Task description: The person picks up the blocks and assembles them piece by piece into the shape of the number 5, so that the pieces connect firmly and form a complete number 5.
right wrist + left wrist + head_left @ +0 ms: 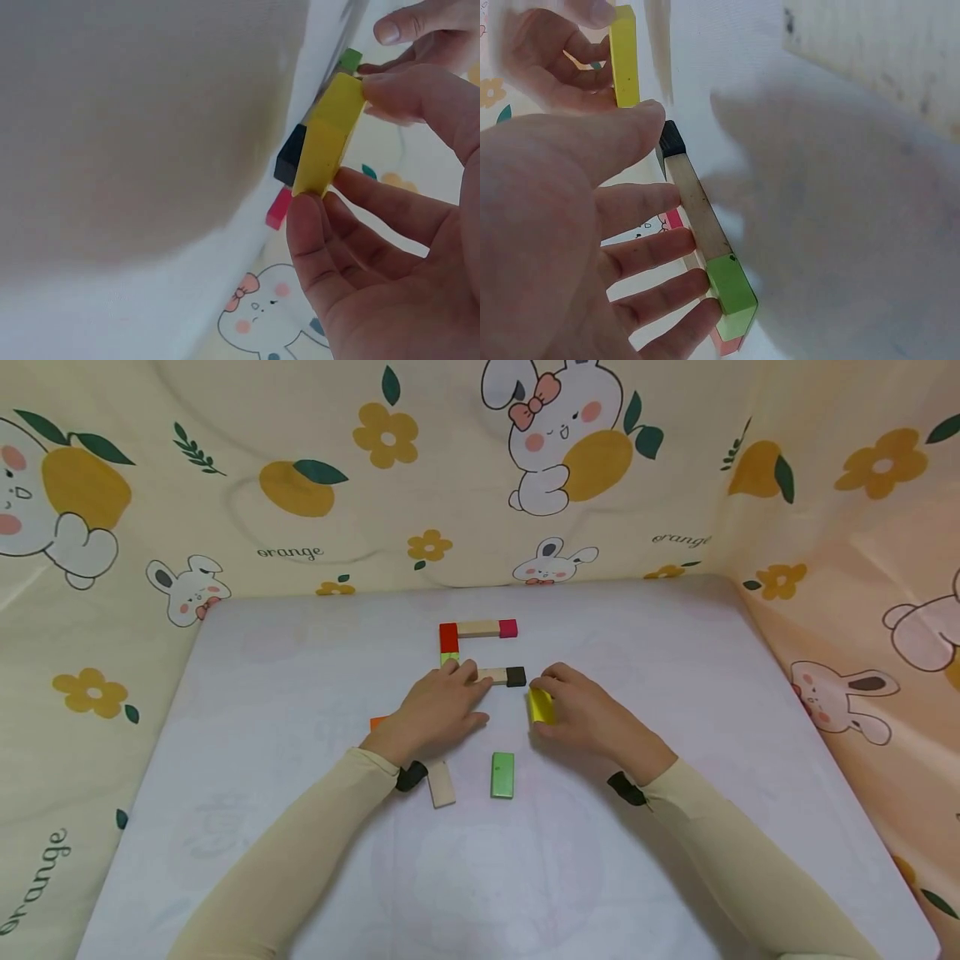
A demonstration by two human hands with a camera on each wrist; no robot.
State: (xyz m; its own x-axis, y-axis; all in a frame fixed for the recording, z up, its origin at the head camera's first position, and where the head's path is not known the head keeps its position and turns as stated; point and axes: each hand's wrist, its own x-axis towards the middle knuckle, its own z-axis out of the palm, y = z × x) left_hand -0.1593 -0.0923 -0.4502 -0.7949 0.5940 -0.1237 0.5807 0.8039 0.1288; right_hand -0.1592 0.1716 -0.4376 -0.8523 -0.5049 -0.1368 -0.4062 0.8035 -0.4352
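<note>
My right hand (588, 718) pinches a yellow block (541, 706) between thumb and fingers, just right of a black block (516, 677). Yellow and black stand a small gap apart in the head view. Left of the black one, a plain wooden block (492, 677) and a light green block (731, 289) continue the row. Over this row lies my left hand (438, 714), its fingers extended along the far side of the blocks in the left wrist view, touching them. In the head view it hides part of the green block.
Behind, a red block (448, 637), a wooden block (478, 629) and a pink block (508, 628) form the shape's far side. Nearer lie a loose green block (502, 775), a wooden piece (441, 785) and a partly hidden orange block (378, 723). Patterned cloth (450, 485) surrounds the white table (637, 627).
</note>
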